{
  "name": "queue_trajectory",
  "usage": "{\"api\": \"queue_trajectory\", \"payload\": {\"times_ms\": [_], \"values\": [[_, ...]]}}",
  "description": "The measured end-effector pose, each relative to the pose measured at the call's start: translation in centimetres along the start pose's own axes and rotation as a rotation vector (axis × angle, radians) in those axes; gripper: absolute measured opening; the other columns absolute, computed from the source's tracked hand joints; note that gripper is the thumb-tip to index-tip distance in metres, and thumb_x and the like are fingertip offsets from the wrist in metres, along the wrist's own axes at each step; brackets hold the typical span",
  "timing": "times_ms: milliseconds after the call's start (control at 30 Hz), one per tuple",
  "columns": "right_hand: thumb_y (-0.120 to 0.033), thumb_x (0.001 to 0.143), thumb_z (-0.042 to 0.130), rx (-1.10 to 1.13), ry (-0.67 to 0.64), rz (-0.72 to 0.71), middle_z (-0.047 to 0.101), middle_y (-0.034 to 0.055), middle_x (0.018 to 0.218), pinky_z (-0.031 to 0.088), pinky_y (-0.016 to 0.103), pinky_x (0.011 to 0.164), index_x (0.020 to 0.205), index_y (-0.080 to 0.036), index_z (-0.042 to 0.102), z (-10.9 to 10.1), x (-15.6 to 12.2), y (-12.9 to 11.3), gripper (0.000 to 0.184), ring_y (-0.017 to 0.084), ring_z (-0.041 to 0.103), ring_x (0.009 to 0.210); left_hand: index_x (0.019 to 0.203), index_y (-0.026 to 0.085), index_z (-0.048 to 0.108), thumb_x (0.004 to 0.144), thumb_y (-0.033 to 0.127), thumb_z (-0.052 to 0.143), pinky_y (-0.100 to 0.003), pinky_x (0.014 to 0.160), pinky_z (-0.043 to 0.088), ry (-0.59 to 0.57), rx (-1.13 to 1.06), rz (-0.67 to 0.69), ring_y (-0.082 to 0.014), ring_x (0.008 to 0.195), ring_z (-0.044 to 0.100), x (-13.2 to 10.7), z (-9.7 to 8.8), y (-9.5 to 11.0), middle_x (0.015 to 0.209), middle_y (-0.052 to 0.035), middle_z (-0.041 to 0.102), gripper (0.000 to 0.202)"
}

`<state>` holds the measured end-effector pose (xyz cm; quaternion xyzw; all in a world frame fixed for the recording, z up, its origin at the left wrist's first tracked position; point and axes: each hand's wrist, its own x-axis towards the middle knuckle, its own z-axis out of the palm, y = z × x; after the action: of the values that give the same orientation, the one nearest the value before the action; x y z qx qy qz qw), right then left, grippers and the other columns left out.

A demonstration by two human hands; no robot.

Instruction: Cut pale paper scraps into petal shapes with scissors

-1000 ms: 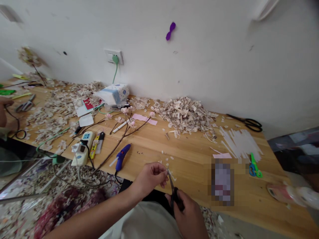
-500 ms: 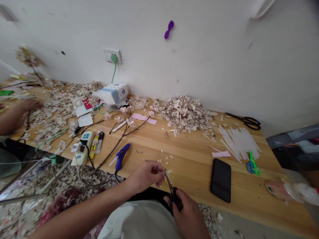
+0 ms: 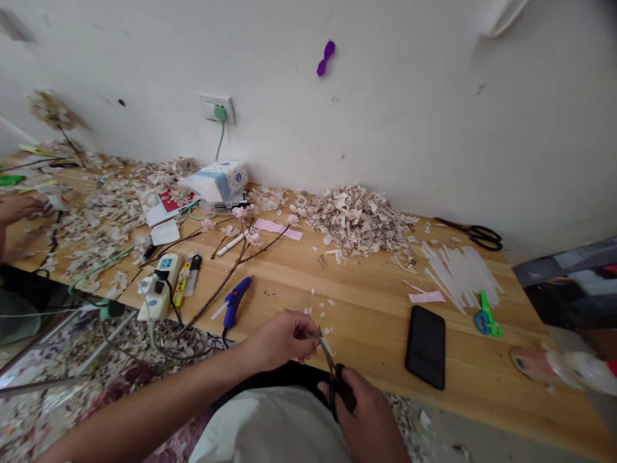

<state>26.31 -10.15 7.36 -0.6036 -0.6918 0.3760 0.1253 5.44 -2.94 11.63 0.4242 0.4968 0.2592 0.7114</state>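
Blk phone [image 3: 425, 347] flat on tbl [image 3: 366, 315], purple bow [image 3: 326, 59] & socket [image 3: 207, 108] w/ grn plug [image 3: 220, 113] on wall [image 3: 409, 116].

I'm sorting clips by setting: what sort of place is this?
Likely a craft workshop: a glue gun, a branch with pink blossoms and a heap of pale scraps share one wooden table.

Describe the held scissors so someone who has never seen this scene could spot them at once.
Start at the wooden table and go to its near edge, where the person's right hand is. The scissors are in that hand's grip, blades pointing toward the left hand. Unlike the black pair and the green-and-blue pair lying on the table, these are held.
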Motion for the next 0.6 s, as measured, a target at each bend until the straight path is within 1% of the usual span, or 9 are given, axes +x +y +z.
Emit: {"api": "queue_trajectory", "payload": {"times_ms": [67,133,267,367,433,533,600], "values": [[-0.044,0.091,0.054,0.018,0.028,-0.021,0.071,0.0052,0.077,0.046,0.027,0.066,0.079,-0.024,0.061,0.0,0.0,0.0,0.025,0.022,0.068,0.073,0.074,0.017,0.066,0.067,0.036,0.078,-0.02,0.052,0.042,-0.008,-0.015,0.0,-0.0075,0.051,0.053,-0.1,-0.1,0.2,0.059,0.0057,0.061,0.023],[-0.047,0.091,0.054,0.048,0.061,-0.034,0.071,0.0051,0.074,0.047,0.026,0.063,0.077,-0.023,0.061,0.1,0.1,-0.1,0.028,0.021,0.067,0.068,0.076,0.017,0.067,0.065,0.039,0.081,-0.02,0.054,0.043,-0.005,-0.053,0.005,-0.0073,0.054,0.053,-0.1,0.2,0.3,0.061,0.0055,0.061,0.029],[-0.049,0.092,0.052,0.122,0.085,-0.02,0.071,0.006,0.073,0.048,0.025,0.062,0.076,-0.023,0.061,0.2,0.2,-0.4,0.032,0.02,0.066,0.066,0.08,0.016,0.066,0.062,0.056,0.083,-0.024,0.061,0.049,0.025,-0.173,0.019,-0.009,0.058,0.057,-0.1,1.5,-0.4,0.067,0.002,0.064,0.047],[-0.051,0.092,0.051,0.151,0.084,-0.01,0.072,0.006,0.075,0.048,0.026,0.065,0.08,-0.023,0.062,0.3,0.3,-0.6,0.033,0.02,0.067,0.069,0.076,0.016,0.063,0.061,0.065,0.08,-0.025,0.062,0.051,0.079,-0.255,0.034,-0.0091,0.057,0.058,0.0,2.5,-1.2,0.066,0.001,0.064,0.055],[-0.052,0.092,0.05,0.154,0.076,-0.006,0.072,0.0061,0.076,0.048,0.026,0.066,0.081,-0.023,0.063,0.3,0.3,-0.6,0.034,0.021,0.068,0.07,0.074,0.015,0.062,0.062,0.066,0.08,-0.025,0.061,0.051,0.105,-0.284,0.044,-0.0089,0.056,0.058,0.0,2.8,-1.5,0.064,0.0005,0.064,0.055],[-0.052,0.092,0.049,0.13,0.069,-0.004,0.071,0.0058,0.075,0.047,0.026,0.064,0.079,-0.023,0.062,0.1,0.3,-0.6,0.034,0.021,0.067,0.069,0.073,0.014,0.062,0.063,0.066,0.08,-0.025,0.06,0.051,0.114,-0.304,0.054,-0.0092,0.056,0.059,0.1,2.9,-1.6,0.065,-0.001,0.066,0.056],[-0.052,0.092,0.05,0.11,0.074,-0.009,0.071,0.0056,0.075,0.046,0.026,0.063,0.079,-0.023,0.062,0.0,0.3,-0.5,0.033,0.021,0.067,0.067,0.072,0.015,0.061,0.061,0.067,0.08,-0.025,0.058,0.05,0.117,-0.306,0.057,-0.0089,0.054,0.058,0.2,2.8,-1.5,0.063,0.0,0.065,0.057]]}}
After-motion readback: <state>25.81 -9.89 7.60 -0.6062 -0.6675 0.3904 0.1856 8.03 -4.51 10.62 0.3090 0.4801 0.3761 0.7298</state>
